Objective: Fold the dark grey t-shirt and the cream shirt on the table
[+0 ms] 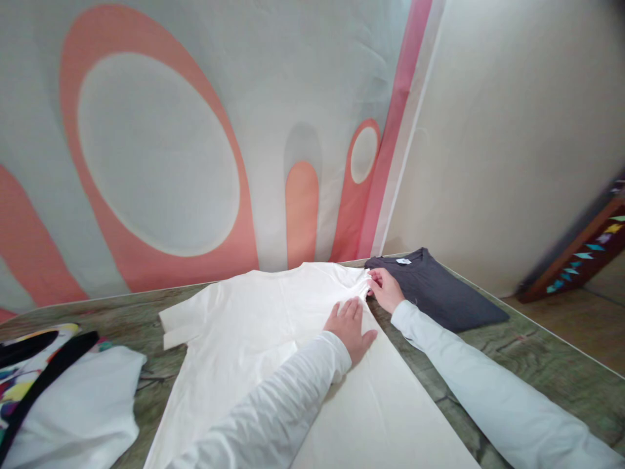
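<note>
A white T-shirt [244, 326] lies spread on the wood-patterned table, its collar end toward the wall and one short sleeve out to the left. My left hand [350, 329] rests flat on the shirt near its right shoulder, fingers stretched out. At the shirt's right sleeve, my right hand [385, 290] pinches the bunched fabric. Just beyond that hand sits a folded dark grey T-shirt [439, 293] with a white label at its neck.
On the left of the table [156, 371] lie a white garment [92, 397] and a multicoloured one with black trim [24, 378]. A wall with orange and pink shapes [303, 215] borders the far edge. Beyond the right edge stands a dark decorated panel [581, 254].
</note>
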Demonstrator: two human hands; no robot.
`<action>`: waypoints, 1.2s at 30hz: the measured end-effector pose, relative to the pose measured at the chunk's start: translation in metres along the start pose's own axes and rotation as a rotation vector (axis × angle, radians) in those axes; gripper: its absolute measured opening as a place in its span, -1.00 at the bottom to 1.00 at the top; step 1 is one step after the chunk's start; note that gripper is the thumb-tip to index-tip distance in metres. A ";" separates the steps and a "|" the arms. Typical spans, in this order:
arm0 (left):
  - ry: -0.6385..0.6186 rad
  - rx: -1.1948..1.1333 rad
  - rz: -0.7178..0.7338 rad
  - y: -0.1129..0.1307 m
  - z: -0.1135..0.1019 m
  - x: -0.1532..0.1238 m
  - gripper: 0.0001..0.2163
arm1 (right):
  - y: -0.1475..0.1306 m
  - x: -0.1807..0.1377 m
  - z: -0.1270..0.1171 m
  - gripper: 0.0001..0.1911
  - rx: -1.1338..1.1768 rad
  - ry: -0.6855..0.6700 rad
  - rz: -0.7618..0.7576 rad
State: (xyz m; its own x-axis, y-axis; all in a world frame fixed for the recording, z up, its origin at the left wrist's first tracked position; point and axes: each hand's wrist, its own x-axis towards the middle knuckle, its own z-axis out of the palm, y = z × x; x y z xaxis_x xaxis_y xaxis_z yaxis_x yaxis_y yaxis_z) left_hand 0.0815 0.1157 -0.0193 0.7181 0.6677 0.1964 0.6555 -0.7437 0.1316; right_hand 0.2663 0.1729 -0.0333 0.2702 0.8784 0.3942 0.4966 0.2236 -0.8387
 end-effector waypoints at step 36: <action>-0.010 -0.017 0.068 0.002 -0.013 -0.002 -0.55 | -0.011 -0.012 -0.006 -0.95 -0.439 -0.349 -0.261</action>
State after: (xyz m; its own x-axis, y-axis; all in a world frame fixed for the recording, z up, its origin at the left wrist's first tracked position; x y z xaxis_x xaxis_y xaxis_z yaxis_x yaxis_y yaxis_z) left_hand 0.0780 0.1126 -0.0072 0.7630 0.6161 0.1954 0.6014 -0.7875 0.1347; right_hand 0.2628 0.1573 -0.0265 -0.1551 0.9212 0.3568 0.8230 0.3203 -0.4691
